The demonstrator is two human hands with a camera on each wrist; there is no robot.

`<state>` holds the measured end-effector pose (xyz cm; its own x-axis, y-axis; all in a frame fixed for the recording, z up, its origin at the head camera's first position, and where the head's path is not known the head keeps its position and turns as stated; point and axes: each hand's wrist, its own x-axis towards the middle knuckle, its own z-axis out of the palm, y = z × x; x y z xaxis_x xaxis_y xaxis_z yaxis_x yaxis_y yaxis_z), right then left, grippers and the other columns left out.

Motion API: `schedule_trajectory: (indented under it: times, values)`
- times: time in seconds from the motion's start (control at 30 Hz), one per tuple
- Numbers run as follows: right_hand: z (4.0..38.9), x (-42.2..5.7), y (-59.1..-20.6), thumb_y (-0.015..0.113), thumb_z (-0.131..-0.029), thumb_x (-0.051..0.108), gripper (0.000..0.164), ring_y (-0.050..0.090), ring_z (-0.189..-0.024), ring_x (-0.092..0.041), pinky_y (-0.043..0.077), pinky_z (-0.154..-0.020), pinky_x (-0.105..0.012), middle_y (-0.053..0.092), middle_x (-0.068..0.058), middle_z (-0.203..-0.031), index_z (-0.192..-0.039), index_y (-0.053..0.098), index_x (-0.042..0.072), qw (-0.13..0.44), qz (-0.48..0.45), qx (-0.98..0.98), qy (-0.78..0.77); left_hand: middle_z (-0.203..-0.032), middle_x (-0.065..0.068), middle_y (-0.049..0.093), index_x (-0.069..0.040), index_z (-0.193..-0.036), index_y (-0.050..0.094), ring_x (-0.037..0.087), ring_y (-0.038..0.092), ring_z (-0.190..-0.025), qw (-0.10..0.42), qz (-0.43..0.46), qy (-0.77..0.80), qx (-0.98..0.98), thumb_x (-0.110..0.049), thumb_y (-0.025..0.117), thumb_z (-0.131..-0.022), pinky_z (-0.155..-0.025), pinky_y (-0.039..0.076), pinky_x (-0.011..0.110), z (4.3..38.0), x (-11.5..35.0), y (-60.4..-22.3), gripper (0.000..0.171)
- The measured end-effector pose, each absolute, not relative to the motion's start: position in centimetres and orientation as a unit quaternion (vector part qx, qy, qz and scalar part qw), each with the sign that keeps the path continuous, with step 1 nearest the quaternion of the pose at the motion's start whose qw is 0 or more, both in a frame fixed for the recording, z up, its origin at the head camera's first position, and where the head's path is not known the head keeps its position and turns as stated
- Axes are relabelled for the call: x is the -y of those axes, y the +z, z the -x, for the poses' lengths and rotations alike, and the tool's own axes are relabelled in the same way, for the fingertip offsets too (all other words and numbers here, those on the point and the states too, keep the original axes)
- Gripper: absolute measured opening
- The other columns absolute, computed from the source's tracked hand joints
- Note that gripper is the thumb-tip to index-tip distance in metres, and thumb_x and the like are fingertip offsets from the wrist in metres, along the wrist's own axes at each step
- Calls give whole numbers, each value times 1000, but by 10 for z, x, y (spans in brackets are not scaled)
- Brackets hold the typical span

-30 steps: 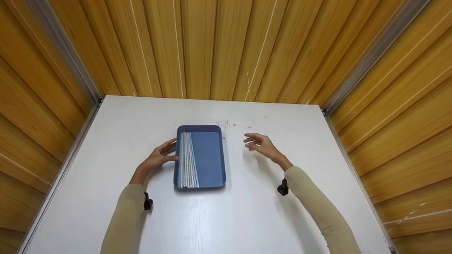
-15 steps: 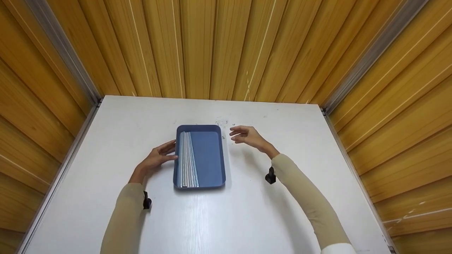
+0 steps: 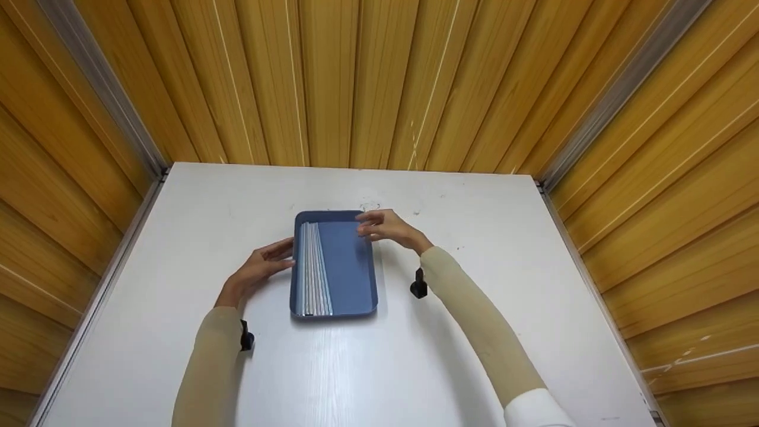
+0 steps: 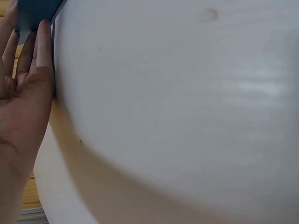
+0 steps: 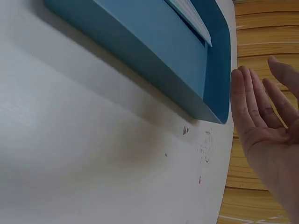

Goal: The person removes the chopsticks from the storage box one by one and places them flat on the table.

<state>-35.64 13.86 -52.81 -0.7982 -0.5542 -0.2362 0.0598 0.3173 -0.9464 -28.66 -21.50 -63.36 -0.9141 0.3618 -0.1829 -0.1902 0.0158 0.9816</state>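
Observation:
A blue rectangular tray [image 3: 350, 273] lies lengthwise on the white table. Along its left side, several long thin white and pale-blue strips [image 3: 316, 270] lie side by side, fanned slightly toward the near end. My left hand [image 3: 258, 267] is at the tray's left wall, fingers extended and fingertips right at the side; in the left wrist view the straight fingers [image 4: 44, 46] reach up to the tray's blue side [image 4: 37, 11]. Over the tray's far right corner hovers my right hand [image 3: 388, 228], its fingers relaxed and holding nothing. The right wrist view shows its palm [image 5: 271, 144] beyond the tray corner.
The white table [image 3: 195, 237] carries small dark marks [image 5: 205, 149] near the tray's far right corner. Yellow wood-patterned panels [image 3: 332, 83] stand behind and on both sides, with grey metal posts [image 3: 616, 101] at the corners. A small black device sits on each wrist.
My right hand has moved left from beside the tray to over its far right corner. The left hand stays at the left wall, and the tray and strips keep their place.

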Motion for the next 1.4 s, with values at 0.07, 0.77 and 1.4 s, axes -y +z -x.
schedule_trajectory:
  times: [0.07,0.77,1.4]
  values:
    - [356,-128,-533,67,-98,7,48,69,-119,-34,54,-106,-49,66,-27,-130,-143,54,-5,291,157,-769,-546,-164,9,39,-14,-158,39,28,37,-153,198,-54,699,-685,-13,76,-93,-117,43,30,286,215,-634,75]
    - [328,-71,-592,63,-94,-5,45,70,-91,-17,63,-86,-32,72,-19,-109,-138,56,-9,299,100,-752,-579,-162,9,42,-15,-156,43,27,39,-152,191,-17,702,-686,-13,76,-93,-125,34,44,281,204,-635,72]
    - [310,-58,-599,73,-88,-6,52,64,-74,-9,65,-74,-30,62,-5,-90,-137,56,-12,243,128,-780,-563,-162,13,42,-11,-156,43,31,37,-152,181,-25,704,-686,-12,75,-93,-126,30,47,276,204,-634,70]
